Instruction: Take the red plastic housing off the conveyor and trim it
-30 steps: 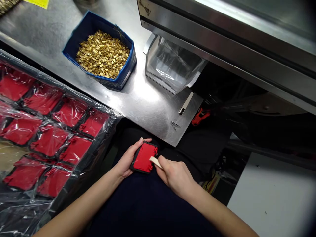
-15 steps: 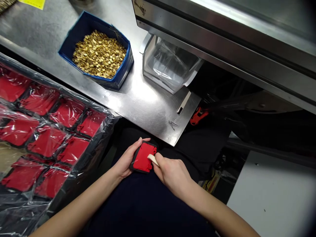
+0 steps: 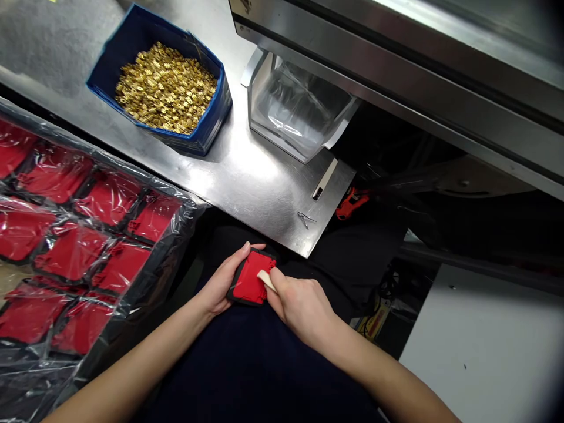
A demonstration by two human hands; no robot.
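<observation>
A red and black rectangular piece point(image 3: 247, 280) lies tilted above my lap, near the metal table's corner. My left hand point(image 3: 223, 282) grips it along its left side, thumb at the upper edge. Closed round a cream-coloured flat tool is my right hand point(image 3: 299, 302); the tip of the tool point(image 3: 265, 278) rests over the red face, near its right edge. Small red shapes run along that edge, partly hidden by the fingers.
A blue bin point(image 3: 211, 132) of small golden parts and a grey bin point(image 3: 282, 145) with clear plastic bags stand on the metal table point(image 3: 247, 194). A cream-handled tool point(image 3: 325, 178) and tweezers-like metal pieces point(image 3: 305, 219) lie there. Plastic-covered red pieces point(image 3: 73, 249) fill a crate at left.
The view has shifted slightly, so the table and bins sit further left and up. The tool tip has moved a little up and left over the red face. Both grips are unchanged.
</observation>
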